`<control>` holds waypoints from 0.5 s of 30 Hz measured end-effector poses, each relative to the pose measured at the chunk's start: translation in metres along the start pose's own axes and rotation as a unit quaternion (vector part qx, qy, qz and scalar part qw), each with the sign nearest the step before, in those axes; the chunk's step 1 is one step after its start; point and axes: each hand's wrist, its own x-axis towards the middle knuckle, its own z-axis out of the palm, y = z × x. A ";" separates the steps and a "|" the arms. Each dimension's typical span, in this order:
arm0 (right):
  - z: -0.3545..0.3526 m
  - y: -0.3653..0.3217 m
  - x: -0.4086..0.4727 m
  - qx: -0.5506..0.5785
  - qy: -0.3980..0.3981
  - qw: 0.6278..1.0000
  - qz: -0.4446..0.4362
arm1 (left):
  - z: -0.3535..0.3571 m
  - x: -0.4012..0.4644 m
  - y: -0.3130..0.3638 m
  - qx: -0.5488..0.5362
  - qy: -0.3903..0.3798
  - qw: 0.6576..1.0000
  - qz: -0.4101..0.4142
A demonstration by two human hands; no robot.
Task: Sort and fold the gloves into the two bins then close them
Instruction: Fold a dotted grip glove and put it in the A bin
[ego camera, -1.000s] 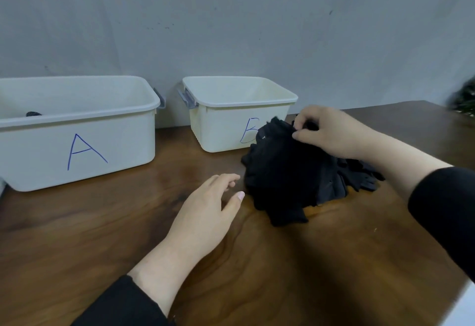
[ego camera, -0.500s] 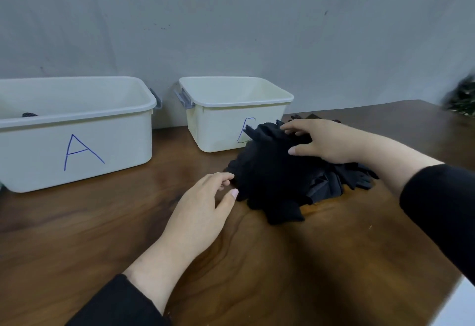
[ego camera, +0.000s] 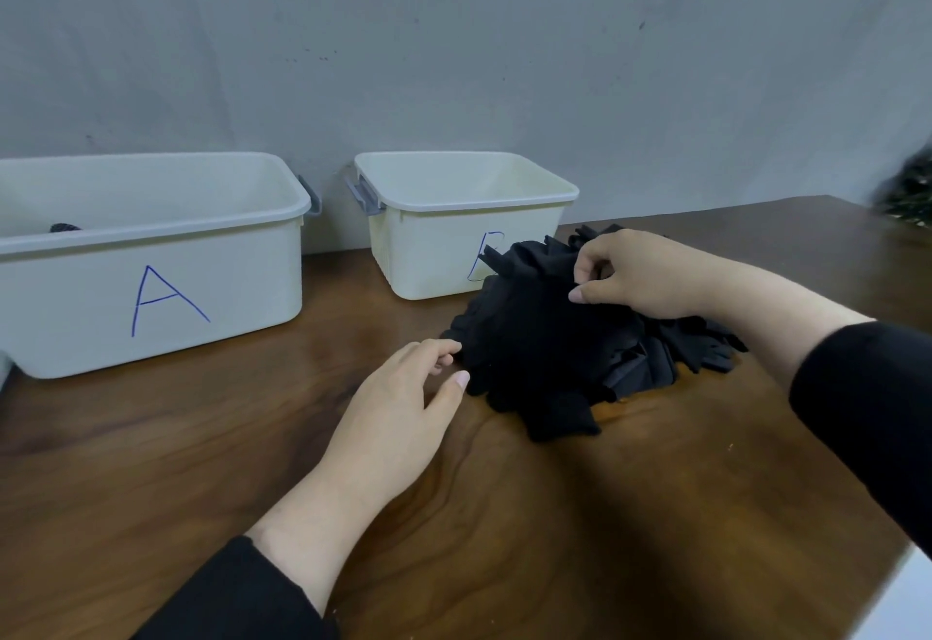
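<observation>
A pile of black gloves (ego camera: 549,352) lies on the wooden table (ego camera: 555,513) in front of the small white bin marked B (ego camera: 439,246). My right hand (ego camera: 640,273) sits on top of the pile, its thumb and fingers pinching a fold of black glove fabric. My left hand (ego camera: 403,407) rests on the table at the pile's left edge, fingers relaxed, fingertips just touching the fabric. The larger white bin marked A (ego camera: 151,266) stands at the left with a dark item (ego camera: 63,227) barely showing inside.
Both bins stand without lids against a grey wall (ego camera: 454,44). A dark blurred object (ego camera: 908,190) sits at the far right edge. The table's right corner (ego camera: 887,569) falls off near my right sleeve.
My right hand went from lying flat on the pile to pinching fabric at its top. The pile shifted slightly left. My left hand stayed beside it.
</observation>
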 end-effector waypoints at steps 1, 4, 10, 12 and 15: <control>-0.002 -0.001 -0.001 0.004 0.002 1.000 -0.001 | 0.000 0.000 0.000 0.000 0.000 1.000 0.000; -0.010 -0.003 -0.005 0.060 0.060 0.996 -0.008 | 0.000 0.000 0.000 -0.001 0.002 1.000 -0.002; -0.039 -0.012 -0.010 0.278 0.217 0.936 -0.016 | -0.003 0.000 0.003 -0.007 0.029 1.000 -0.006; -0.050 -0.020 -0.013 0.331 0.223 0.917 -0.017 | -0.004 0.001 0.004 -0.018 0.051 0.998 -0.011; -0.062 -0.035 -0.016 0.342 0.198 0.918 -0.024 | -0.009 0.000 0.005 -0.034 0.081 0.996 -0.020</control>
